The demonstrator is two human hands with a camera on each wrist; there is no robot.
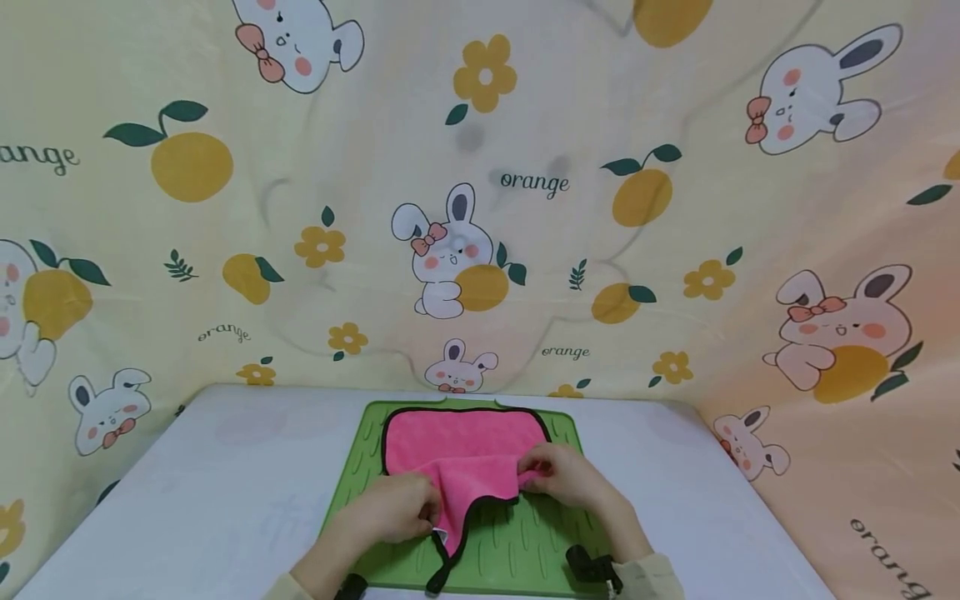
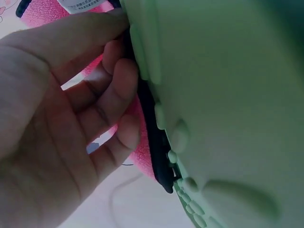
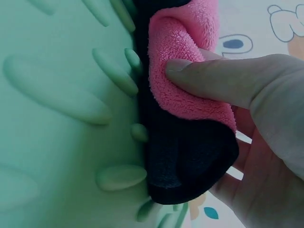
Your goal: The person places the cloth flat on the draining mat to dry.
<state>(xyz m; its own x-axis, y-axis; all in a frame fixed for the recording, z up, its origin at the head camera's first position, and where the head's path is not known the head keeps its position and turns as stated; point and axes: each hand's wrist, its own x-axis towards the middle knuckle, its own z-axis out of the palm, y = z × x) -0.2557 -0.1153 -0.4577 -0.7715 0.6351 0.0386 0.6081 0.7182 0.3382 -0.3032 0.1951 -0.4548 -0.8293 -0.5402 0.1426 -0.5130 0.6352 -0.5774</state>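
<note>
A fluffy pink cloth (image 1: 465,433) with black edging lies on a green ridged mat (image 1: 525,546), its near side bunched and partly folded over. My left hand (image 1: 397,507) pinches the cloth by its near left part, close to a white printed label (image 2: 80,4) seen in the left wrist view. A black loop (image 1: 438,577) hangs from the near corner. On the other side, my right hand (image 1: 566,475) pinches the right edge between thumb and fingers. The right wrist view shows the thumb (image 3: 190,71) pressing on the pink pile, with the cloth's dark underside turned outward below it.
The mat lies on a white table (image 1: 247,467). Behind and beside the table hangs a curtain (image 1: 375,150) printed with rabbits and oranges. A black wrist device (image 1: 592,567) sits by the right sleeve, and another black piece (image 1: 351,587) by the left.
</note>
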